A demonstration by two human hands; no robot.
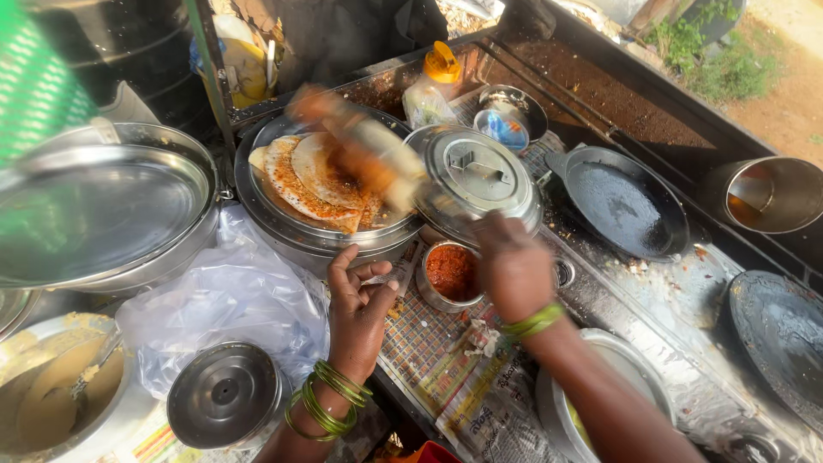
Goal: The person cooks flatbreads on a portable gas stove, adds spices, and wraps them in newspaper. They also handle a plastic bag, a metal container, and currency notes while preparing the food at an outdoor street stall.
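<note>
Strong daylight is cast from the upper right, where the ground is washed out. Glare is thrown off the steel lid (476, 176) and the large plate (94, 210), while the upper left is left in deep shade. A rolled flatbread (360, 146) is smeared by motion blur. Straight edges are bent by wide-angle distortion near the borders.

- I can't make out the rolled flatbread (364, 146) over the steel pan (257, 206): motion blur smears it.
- My right hand (513, 266) hides its own fingers (grip unreadable from here).
- The batter bowl (129, 411) is cut off at the left edge.
- The dark griddle (780, 343) runs off right.
</note>
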